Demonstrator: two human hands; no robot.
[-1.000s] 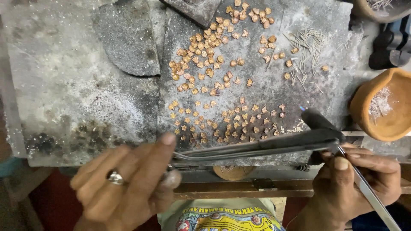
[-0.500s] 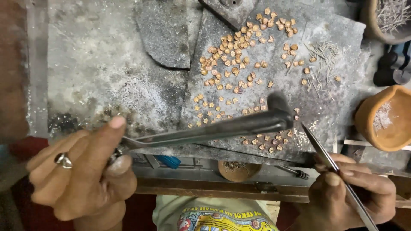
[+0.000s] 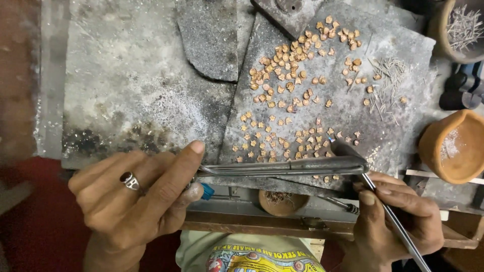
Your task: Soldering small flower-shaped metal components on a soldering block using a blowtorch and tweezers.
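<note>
Left hand [image 3: 133,201] grip on metal torch pipe [image 3: 287,166], right hand [image 3: 398,221] on tweezers [image 3: 390,221]

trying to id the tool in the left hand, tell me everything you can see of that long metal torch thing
The torch is a long, slim, dull grey metal tube lying nearly level across the near edge of the slab. Its right end bends up into a short dark nozzle beside the small copper-coloured pieces. A thin wire runs along its underside. The left hand pinches its left end by a blue fitting; the right hand's thin rod crosses under the nozzle end.
</note>
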